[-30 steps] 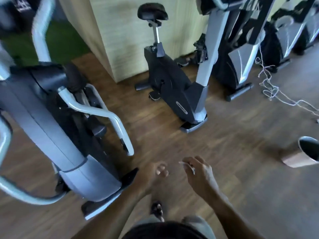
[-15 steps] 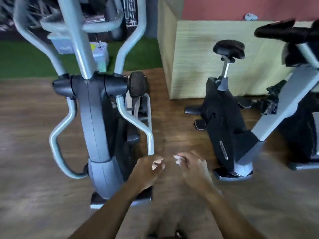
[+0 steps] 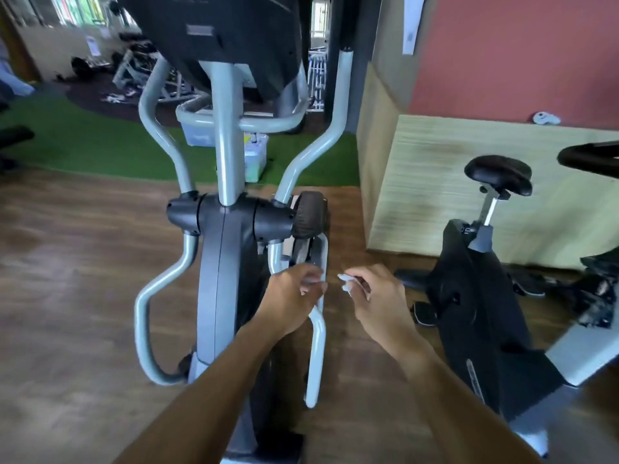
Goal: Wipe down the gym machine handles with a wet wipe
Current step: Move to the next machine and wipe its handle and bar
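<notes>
A grey and black elliptical machine (image 3: 221,262) stands straight ahead. Its two long grey swing handles (image 3: 157,128) rise on either side of the post, and a fixed curved handlebar (image 3: 268,123) sits under the black console. My right hand (image 3: 378,303) pinches a small crumpled white wet wipe (image 3: 346,283) at its fingertips, just right of the machine. My left hand (image 3: 291,303) is curled in front of the lower grey link bar (image 3: 316,346). I see nothing held in it. The two hands are a short gap apart.
A black exercise bike (image 3: 475,313) with a black saddle (image 3: 499,174) stands close on the right. Behind it is a pale wooden half wall (image 3: 435,195) under a red wall. Green turf (image 3: 83,145), a plastic box (image 3: 254,155) and weight racks lie beyond the machine.
My view has swung left and lifted, bringing the elliptical from the left side to the centre and showing its console. Both hands keep their pose and have risen toward the machine's lower bar.
</notes>
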Demonstrator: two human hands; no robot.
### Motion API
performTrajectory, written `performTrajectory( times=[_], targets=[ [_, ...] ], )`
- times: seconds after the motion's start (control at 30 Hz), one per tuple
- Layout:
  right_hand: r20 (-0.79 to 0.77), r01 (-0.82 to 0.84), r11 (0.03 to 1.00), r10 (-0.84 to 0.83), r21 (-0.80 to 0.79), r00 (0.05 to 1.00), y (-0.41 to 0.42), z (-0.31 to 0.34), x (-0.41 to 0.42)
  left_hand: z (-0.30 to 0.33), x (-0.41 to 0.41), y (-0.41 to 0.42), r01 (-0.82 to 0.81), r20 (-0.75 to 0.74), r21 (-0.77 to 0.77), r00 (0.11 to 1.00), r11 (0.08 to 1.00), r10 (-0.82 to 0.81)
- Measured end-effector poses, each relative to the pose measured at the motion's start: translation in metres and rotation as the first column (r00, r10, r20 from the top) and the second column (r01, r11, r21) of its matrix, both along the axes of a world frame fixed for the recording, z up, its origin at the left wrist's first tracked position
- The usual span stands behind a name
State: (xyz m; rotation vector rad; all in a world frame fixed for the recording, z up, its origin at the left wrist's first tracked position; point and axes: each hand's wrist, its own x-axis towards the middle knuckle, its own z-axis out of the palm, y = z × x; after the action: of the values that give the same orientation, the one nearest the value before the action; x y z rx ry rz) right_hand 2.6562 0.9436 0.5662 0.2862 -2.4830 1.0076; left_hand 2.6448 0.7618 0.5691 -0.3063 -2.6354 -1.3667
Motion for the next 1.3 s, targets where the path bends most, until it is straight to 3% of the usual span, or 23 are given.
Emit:
performTrajectory(
  times=[0.3,0.53,0.8,0.93,1.1,1.3],
  targets=[
    [-0.400,0.131,0.991,-0.121,-0.002,0.909,-0.053,0.125,-0.114,0.126,-0.124,-0.034,0.105,-0.319,0.020,0.943,0.994,-0.094],
    [-0.548,0.187,0.982,-0.176,-0.037,0.818,-0.053,0.224,-0.173,0.217,-0.198,-0.034,0.121,-0.532,0.034,0.842,0.992,-0.085],
    [-0.620,0.167,0.985,-0.157,-0.041,0.769,-0.014,0.301,-0.246,0.297,-0.267,0.017,0.155,-0.634,0.101,0.771,0.983,-0.056],
    [-0.698,0.144,0.988,-0.147,-0.063,0.701,0.009,0.330,-0.294,0.335,-0.302,0.043,0.138,-0.685,0.118,0.728,0.983,-0.020],
    [-0.806,0.120,0.988,-0.148,-0.096,0.574,0.022,0.368,-0.346,0.372,-0.352,0.066,0.087,-0.743,0.217,0.661,0.972,0.107],
    [-0.855,0.051,0.995,-0.098,-0.084,0.508,0.018,0.421,-0.398,0.412,-0.406,0.078,0.036,-0.758,0.356,0.595,0.934,0.267]
  ],
)
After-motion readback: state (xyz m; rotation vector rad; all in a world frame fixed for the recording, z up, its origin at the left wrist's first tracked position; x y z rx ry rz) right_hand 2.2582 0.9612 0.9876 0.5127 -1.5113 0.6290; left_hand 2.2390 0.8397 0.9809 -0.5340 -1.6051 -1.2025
